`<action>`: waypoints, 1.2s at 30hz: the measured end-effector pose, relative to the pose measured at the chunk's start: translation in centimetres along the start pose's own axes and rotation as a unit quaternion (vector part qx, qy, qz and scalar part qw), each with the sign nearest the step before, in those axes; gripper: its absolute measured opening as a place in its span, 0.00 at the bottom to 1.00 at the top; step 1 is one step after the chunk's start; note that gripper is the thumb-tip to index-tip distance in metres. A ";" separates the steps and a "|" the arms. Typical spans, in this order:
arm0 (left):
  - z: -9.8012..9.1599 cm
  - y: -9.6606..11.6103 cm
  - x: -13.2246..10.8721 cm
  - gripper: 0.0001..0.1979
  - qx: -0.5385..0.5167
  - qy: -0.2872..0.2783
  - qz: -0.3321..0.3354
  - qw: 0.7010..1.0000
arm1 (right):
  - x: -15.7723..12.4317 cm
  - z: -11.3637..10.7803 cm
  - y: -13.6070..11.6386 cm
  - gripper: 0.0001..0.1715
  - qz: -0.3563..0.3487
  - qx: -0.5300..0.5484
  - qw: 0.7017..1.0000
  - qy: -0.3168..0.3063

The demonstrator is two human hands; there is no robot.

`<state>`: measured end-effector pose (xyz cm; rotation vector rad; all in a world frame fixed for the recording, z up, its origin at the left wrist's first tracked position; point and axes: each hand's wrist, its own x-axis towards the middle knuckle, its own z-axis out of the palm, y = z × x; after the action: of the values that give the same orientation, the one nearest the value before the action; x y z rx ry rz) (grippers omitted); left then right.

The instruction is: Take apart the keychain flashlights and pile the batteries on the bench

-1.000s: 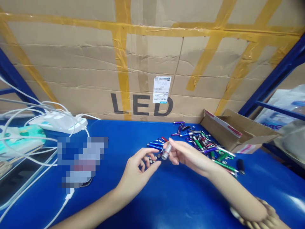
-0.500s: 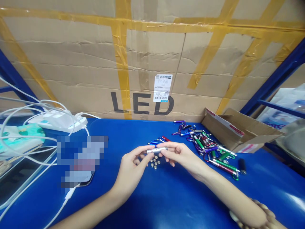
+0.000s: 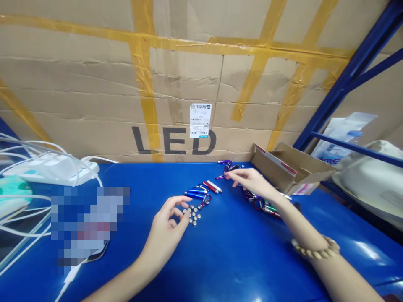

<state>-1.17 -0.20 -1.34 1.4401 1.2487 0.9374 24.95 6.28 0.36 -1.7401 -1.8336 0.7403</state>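
Note:
My left hand rests on the blue table, its fingers loosely curled and apart, with nothing seen in them. Its fingertips sit beside a small cluster of button batteries. My right hand reaches over a pile of small coloured keychain flashlights, with its fingers stretched toward a purple one at the far edge. Between the hands lies a short row of flashlights: blue ones, a red one and a silver one.
A big taped carton marked LED walls off the back. A small open cardboard box lies at the right of the pile. A white power strip with cables and a blurred phone are at the left, blue racking and bags at the right.
The silver flashlight that both hands held now lies in the row on the table. My right hand has moved back to the pile, my left hand down beside the batteries. The view shifted right.

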 end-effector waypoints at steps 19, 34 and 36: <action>0.1 0.0 0.0 0.15 0.001 -0.014 -0.020 1.000 | -1.3 -3.9 1.6 0.08 0.004 -0.089 0.996 0.010; 0.0 1.1 -1.1 0.23 0.061 -0.058 0.112 0.990 | -4.5 2.6 -7.1 0.15 -0.113 0.321 0.934 -0.106; 0.1 1.2 -1.1 0.11 0.024 -0.124 0.079 0.989 | -4.9 3.8 -7.5 0.13 -0.118 0.355 0.915 -0.152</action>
<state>-0.98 -1.28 -0.16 1.6582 0.9900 0.8073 17.15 0.92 2.76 -0.9544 -1.6130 1.4144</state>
